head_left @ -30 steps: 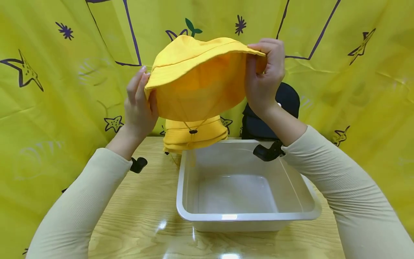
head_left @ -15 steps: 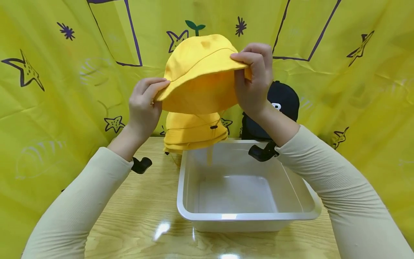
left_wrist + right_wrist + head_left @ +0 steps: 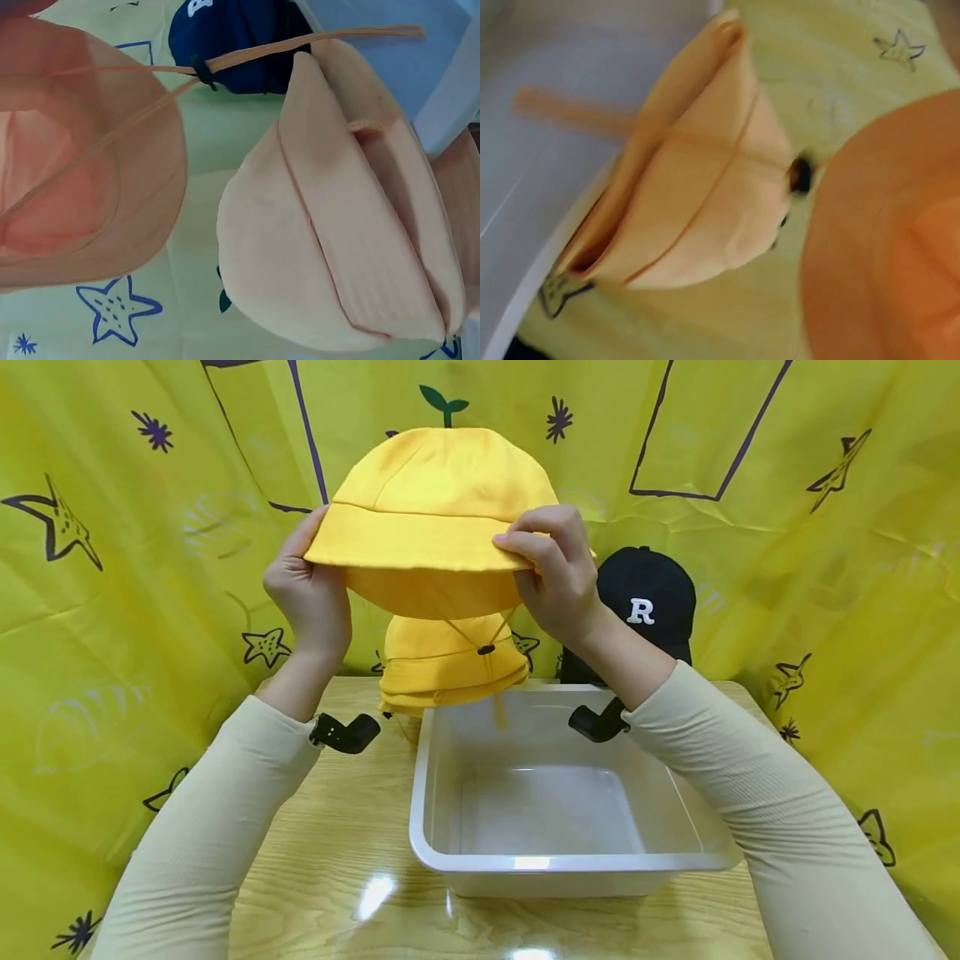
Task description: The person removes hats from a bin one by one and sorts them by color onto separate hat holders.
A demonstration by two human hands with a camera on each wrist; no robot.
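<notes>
A yellow bucket hat [image 3: 442, 477] with a green sprout on top is held up in the air, crown upward. My left hand [image 3: 311, 602] grips its brim at the left, the fingers partly hidden behind it. At the right side of the brim, my right hand [image 3: 558, 572] pinches the cloth between fingers and thumb. A chin cord with a black toggle [image 3: 486, 650] hangs below. The hat's inside shows in both wrist views. Behind and under it stands a stack of yellow bucket hats [image 3: 442, 668], partly over the bin's back left corner.
A beige plastic bin [image 3: 531, 863] sits on the wooden table [image 3: 330, 860], in front of the stack. Black caps, the upper one [image 3: 660, 585] bearing a white R, stand behind the bin at right. A yellow patterned curtain [image 3: 810, 577] surrounds the table.
The held hat has turned from a tilt to nearly level, its sprout now fully showing. My right hand has moved left and down. Both hands keep hold of the brim.
</notes>
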